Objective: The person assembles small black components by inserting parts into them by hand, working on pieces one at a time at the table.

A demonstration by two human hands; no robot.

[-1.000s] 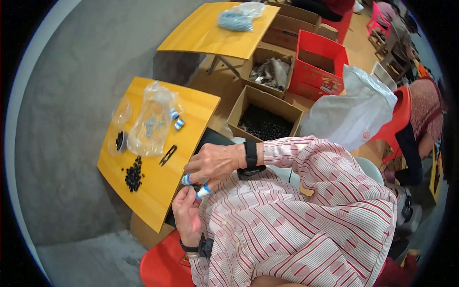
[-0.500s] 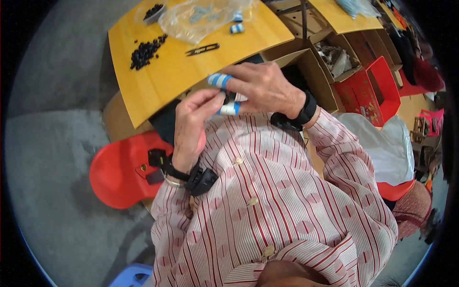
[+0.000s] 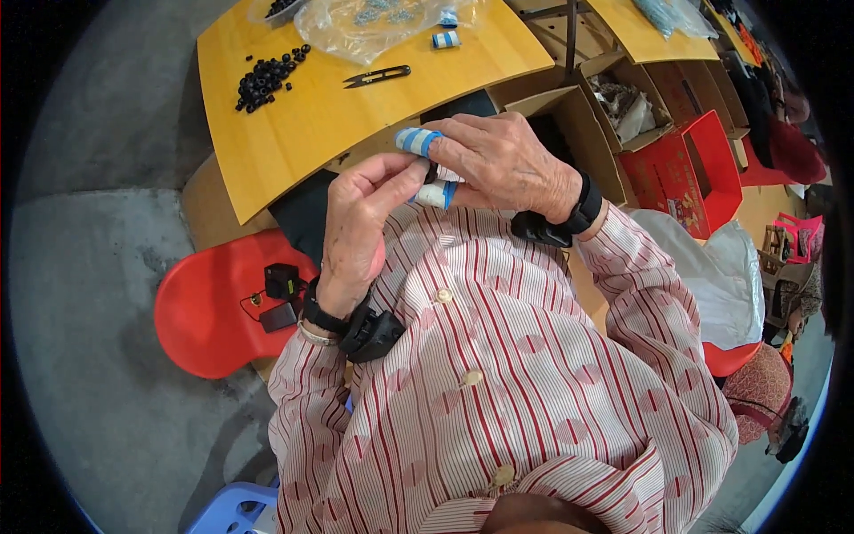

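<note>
Just past the front edge of the yellow table (image 3: 320,116), both hands meet in front of my striped shirt. A small black piece (image 3: 432,173) shows between the fingertips, mostly hidden, and its exact kind cannot be made out. My left hand (image 3: 356,214) pinches it with thumb and index finger. From the other side, my right hand (image 3: 511,167) closes on it with thumb and forefinger. Blue-and-white striped tape (image 3: 416,141) wraps that forefinger, and similar tape is on the thumb. Across the tabletop lie a pile of small black pieces (image 3: 261,83) and black thread snips (image 3: 378,76).
At the table's back are a clear plastic bag (image 3: 342,40) with small bluish pieces and a striped blue-and-white roll (image 3: 446,39). Cardboard boxes (image 3: 556,125) and a red box (image 3: 680,178) stand to the right. A red stool (image 3: 200,307) holding small black devices is at left.
The view has shifted slightly, so the table and stool sit a little differently. Both hands stay together on the small black piece, with the fingers moved only slightly.
</note>
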